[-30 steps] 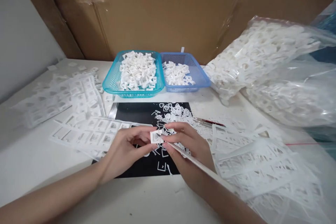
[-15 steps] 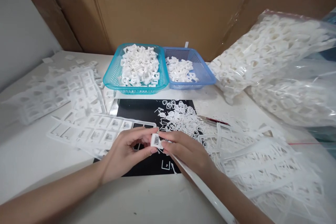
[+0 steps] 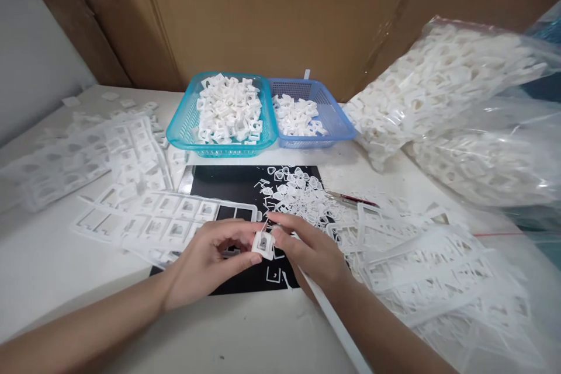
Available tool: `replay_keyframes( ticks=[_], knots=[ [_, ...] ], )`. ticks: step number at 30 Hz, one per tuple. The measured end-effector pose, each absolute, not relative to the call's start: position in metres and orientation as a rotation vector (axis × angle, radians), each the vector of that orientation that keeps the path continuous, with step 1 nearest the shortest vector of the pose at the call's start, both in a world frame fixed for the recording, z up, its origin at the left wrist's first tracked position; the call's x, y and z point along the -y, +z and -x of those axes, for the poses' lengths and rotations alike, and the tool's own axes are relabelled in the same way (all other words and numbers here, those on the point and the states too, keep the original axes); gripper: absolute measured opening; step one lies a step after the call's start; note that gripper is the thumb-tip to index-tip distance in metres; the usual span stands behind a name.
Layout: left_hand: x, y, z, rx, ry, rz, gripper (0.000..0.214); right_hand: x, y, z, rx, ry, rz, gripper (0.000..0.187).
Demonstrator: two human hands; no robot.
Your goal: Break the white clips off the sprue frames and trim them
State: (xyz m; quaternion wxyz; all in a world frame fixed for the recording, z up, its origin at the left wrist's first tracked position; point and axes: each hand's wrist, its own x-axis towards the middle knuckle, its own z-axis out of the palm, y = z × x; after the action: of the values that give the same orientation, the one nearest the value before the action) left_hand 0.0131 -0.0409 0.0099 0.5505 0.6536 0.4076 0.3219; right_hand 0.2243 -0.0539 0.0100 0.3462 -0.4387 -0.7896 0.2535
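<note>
A small white square plastic piece [image 3: 263, 243] is pinched between the fingertips of both hands over a black mat [image 3: 236, 187]. My left hand [image 3: 205, 260] grips it from the left with thumb and fingers closed. My right hand [image 3: 309, 251] pinches its right side, and a long white strip [image 3: 328, 321] runs back under that wrist. A pile of small white offcuts [image 3: 298, 193] lies on the mat just beyond my fingers.
A teal basket [image 3: 184, 128] and a blue basket [image 3: 337, 123], both holding white pieces, stand behind the mat. White frame sheets [image 3: 144, 216] lie left, more frames [image 3: 429, 269] right, bags of pieces [image 3: 438, 93] far right. A red-tipped tool [image 3: 350, 198] lies by the offcuts. Cardboard stands behind.
The piece and both hands have dropped slightly lower and nearer to me, and the piece has tilted between the fingers. The view has shifted a little.
</note>
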Motion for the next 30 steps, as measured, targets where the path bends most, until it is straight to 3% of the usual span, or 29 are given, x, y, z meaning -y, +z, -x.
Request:
replay_keyframes(
  ticks=[8, 12, 16, 23, 30],
  knots=[
    [0.039, 0.007, -0.017, -1.058, 0.787, -1.307, 0.029, 0.058, 0.036, -0.231, 1.727, 0.275, 1.076, 0.038],
    [0.041, 0.004, -0.017, -1.022, 0.787, -1.285, 0.029, 0.049, 0.040, -0.239, 1.767, 0.138, 1.232, 0.020],
    [0.043, 0.004, -0.016, -1.009, 0.796, -1.310, 0.028, 0.044, 0.039, -0.237, 1.887, 0.283, 1.442, 0.011],
    [0.044, 0.005, -0.016, -0.993, 0.827, -1.402, 0.027, 0.058, 0.040, -0.220, 1.882, 0.597, 1.093, 0.011],
    [0.045, 0.001, -0.016, -0.960, 0.805, -1.348, 0.023, 0.061, 0.029, -0.211, 1.952, 0.591, 0.972, 0.017]
  ],
)
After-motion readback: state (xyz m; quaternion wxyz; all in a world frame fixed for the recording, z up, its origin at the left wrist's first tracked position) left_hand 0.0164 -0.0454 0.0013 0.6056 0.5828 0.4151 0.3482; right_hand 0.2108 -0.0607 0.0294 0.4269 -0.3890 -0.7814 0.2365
